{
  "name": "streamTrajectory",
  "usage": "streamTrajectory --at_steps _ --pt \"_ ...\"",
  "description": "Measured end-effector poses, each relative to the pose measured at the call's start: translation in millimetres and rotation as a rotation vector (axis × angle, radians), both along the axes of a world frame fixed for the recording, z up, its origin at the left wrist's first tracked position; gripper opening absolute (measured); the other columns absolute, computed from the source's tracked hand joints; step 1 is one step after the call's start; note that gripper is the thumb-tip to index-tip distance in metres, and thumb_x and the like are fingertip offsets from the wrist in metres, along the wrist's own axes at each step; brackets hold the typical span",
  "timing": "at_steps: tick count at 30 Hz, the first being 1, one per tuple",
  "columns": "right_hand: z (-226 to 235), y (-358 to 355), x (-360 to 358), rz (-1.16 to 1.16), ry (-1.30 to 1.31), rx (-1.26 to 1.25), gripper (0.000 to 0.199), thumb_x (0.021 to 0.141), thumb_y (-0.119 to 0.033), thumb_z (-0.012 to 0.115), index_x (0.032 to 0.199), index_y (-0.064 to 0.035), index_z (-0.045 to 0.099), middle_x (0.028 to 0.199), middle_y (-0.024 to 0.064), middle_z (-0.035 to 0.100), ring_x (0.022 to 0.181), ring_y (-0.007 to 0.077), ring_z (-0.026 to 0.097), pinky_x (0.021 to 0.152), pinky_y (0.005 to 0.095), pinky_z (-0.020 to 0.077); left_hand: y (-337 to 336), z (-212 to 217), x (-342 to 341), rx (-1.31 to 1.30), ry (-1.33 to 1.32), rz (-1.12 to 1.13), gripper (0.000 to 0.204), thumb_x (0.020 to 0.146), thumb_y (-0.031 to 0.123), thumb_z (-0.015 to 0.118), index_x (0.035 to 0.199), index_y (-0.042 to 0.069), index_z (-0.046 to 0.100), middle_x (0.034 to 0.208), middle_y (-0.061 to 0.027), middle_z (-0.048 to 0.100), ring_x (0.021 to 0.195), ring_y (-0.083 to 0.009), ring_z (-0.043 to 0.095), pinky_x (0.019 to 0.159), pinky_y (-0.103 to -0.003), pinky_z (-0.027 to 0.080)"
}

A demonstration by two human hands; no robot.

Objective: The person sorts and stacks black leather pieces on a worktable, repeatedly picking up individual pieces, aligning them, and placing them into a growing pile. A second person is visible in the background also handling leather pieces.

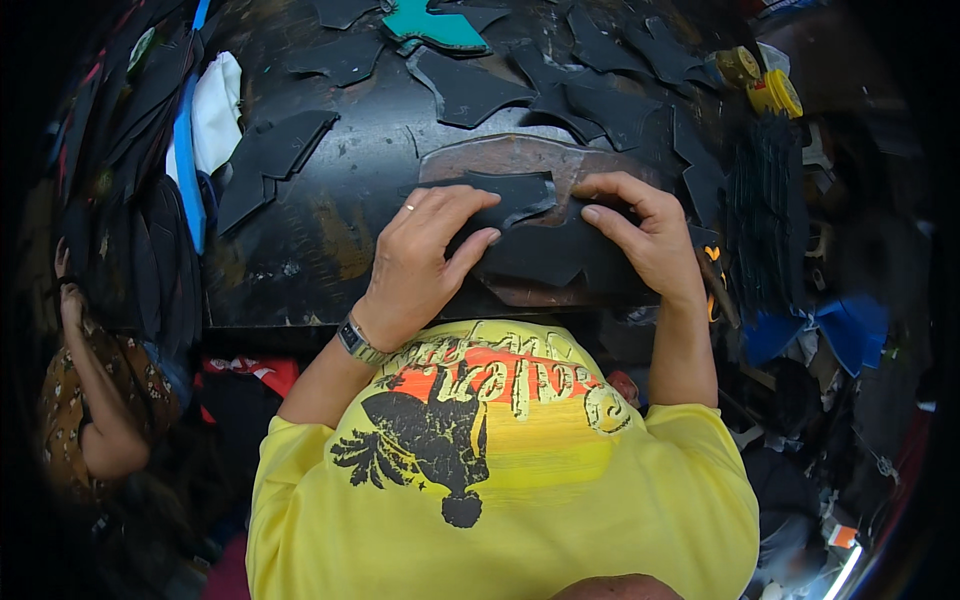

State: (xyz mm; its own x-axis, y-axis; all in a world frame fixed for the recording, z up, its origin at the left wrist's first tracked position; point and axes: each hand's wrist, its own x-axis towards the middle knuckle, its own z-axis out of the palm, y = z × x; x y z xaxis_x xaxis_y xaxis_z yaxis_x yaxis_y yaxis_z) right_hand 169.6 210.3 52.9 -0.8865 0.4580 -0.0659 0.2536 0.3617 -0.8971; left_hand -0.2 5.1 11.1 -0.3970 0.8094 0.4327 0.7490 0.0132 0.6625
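Note:
Two overlapping black flat cut-out pieces lie in front of me on a brown stained patch (505,155) of the dark table. The upper piece (520,186) has a pale, shiny curved edge; the larger lower piece (540,250) has a notched near edge. My left hand (420,245), with a ring and a wristwatch, curls over the left side of the pieces, thumb and forefinger bent onto them. At the right side, my right hand (645,225) pinches the edge of the lower piece between thumb and forefinger. Parts of both pieces are hidden under the left hand.
Several black cut-outs (465,90) and a teal one (435,28) lie across the table's far side. A yellow tub (775,93) stands at far right, above stacked black sheets (760,190). Scissors with orange handles (713,275) are near my right forearm. Another person's arm (100,390) is at left.

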Motion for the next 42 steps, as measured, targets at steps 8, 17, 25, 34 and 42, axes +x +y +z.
streamTrajectory --at_steps 8,17,25,34,42 --pt "-8 3 3 -0.016 -0.005 -0.098 0.033 0.088 -0.004 0.074 0.121 -0.0011 0.069 0.093 0.0000 0.065 0.088 0.0069 0.058 0.080 0.0222 0.0478 0 -7 -6 -0.270 0.010 -0.120 0.042 0.084 0.012 0.078 0.125 0.009 0.068 0.138 -0.0097 0.061 0.131 -0.0321 0.052 0.109 -0.045 0.039" --pt "-18 -4 -6 0.013 0.006 -0.073 0.027 0.087 -0.005 0.077 0.113 -0.0019 0.069 0.096 0.0002 0.068 0.088 0.0081 0.061 0.079 0.0240 0.0494 2 0 -13 -0.305 0.033 -0.177 0.028 0.083 0.006 0.075 0.110 0.010 0.071 0.139 -0.0093 0.060 0.133 -0.0330 0.050 0.109 -0.046 0.038" --pt "-18 -4 -4 0.016 0.015 -0.079 0.021 0.086 -0.008 0.078 0.105 -0.0024 0.071 0.093 0.0013 0.070 0.085 0.0090 0.063 0.078 0.0253 0.0508 2 2 -12 -0.301 0.072 -0.188 0.031 0.079 0.009 0.079 0.109 0.010 0.069 0.138 -0.0099 0.058 0.132 -0.0336 0.050 0.107 -0.047 0.038" --pt "-21 -7 -7 -0.002 0.004 -0.064 0.023 0.087 -0.005 0.077 0.109 -0.0014 0.070 0.095 0.0025 0.072 0.087 0.0101 0.065 0.080 0.0262 0.0525 -2 2 -7 -0.306 0.003 -0.173 0.035 0.077 0.009 0.081 0.111 0.010 0.071 0.128 -0.0110 0.059 0.134 -0.0324 0.051 0.110 -0.046 0.038" --pt "-24 -6 -7 -0.012 0.000 -0.093 0.027 0.085 -0.002 0.076 0.111 -0.0003 0.068 0.092 0.0060 0.069 0.089 0.0131 0.066 0.082 0.0284 0.0524 -3 -2 -6 -0.246 0.049 -0.183 0.036 0.076 0.006 0.080 0.110 0.008 0.068 0.125 -0.0121 0.057 0.132 -0.0333 0.051 0.108 -0.047 0.039"
